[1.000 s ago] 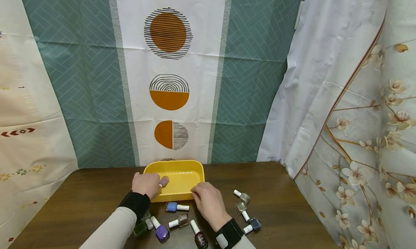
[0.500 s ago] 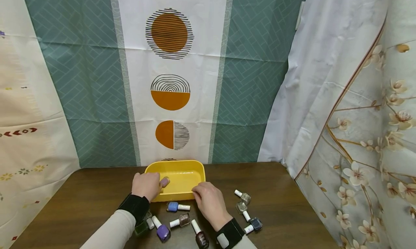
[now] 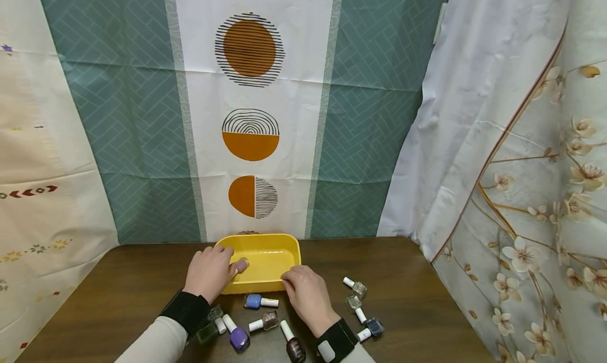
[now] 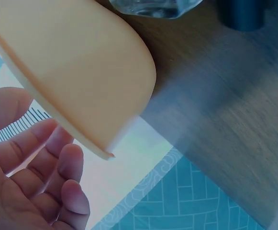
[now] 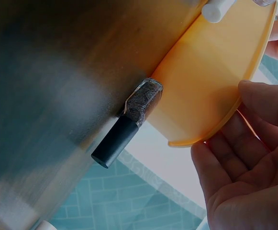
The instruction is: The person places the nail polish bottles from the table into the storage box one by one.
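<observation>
My left hand [image 3: 208, 271] is over the near-left rim of the yellow tray [image 3: 267, 286], its fingers spread loosely. Its thumb points at a mauve nail polish bottle [image 3: 242, 265] lying inside, whose cap end is hidden by the hand. From the left wrist, the loosely bent fingers [image 4: 72, 163] show beside the rim, nothing between them. My right hand [image 3: 305, 294] pinches the tray's near-right rim between thumb and fingers, also plain in the right wrist view. Right in front of the tray lies a blue nail polish bottle [image 3: 253, 301] with a white cap.
Nearer on the wooden table lie a purple bottle [image 3: 239, 339], a glittery brown bottle [image 3: 270, 320], a dark red bottle [image 3: 295, 348] and a green one [image 3: 207, 333] partly behind the left wrist. Right of the right hand are a navy bottle [image 3: 374, 327] and two glittery ones [image 3: 359, 289].
My left hand has drawn back slightly toward the near left and its fingers have loosened, leaving the mauve bottle in the tray. The right hand stays at the rim.
</observation>
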A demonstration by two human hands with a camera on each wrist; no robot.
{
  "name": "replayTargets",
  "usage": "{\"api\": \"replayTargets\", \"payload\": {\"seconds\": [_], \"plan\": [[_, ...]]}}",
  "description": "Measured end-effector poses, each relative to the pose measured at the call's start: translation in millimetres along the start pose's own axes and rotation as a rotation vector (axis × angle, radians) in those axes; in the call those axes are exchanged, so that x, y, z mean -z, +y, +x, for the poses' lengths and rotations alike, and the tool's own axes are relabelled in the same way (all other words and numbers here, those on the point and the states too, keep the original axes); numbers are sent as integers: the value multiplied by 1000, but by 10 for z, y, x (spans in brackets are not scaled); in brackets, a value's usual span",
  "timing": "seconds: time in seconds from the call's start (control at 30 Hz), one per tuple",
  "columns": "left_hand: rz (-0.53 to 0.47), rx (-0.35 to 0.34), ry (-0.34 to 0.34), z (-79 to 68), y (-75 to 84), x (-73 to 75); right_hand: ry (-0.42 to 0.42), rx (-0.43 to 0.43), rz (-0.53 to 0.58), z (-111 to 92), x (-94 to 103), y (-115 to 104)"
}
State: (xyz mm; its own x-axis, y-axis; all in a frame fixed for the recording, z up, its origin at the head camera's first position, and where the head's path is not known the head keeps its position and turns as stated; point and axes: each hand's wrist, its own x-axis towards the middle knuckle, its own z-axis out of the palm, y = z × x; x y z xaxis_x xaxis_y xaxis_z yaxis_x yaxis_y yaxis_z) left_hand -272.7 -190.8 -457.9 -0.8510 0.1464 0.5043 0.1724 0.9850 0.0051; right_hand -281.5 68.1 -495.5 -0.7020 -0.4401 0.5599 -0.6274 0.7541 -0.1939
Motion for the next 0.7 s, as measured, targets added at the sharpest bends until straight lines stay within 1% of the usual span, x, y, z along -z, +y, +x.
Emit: {"api": "replayTargets", "payload": {"seconds": [0.1,0.2,0.3,0.53,0.7], "plan": [[1,14,-14,-34,-1,26,7,3,-3,-7,1,4],[0,23,-43,-63,1,55,11,3,-9,-14,-1,10],[-10,20,-51,-92,1,93,20,6,-13,-17,-5,12],[-13,-8,-31,-179,-12,206,8,-3,-12,-11,-7,4],[-7,-16,-23,-253,-29,231,17,4,-11,-4,-9,1]]}}
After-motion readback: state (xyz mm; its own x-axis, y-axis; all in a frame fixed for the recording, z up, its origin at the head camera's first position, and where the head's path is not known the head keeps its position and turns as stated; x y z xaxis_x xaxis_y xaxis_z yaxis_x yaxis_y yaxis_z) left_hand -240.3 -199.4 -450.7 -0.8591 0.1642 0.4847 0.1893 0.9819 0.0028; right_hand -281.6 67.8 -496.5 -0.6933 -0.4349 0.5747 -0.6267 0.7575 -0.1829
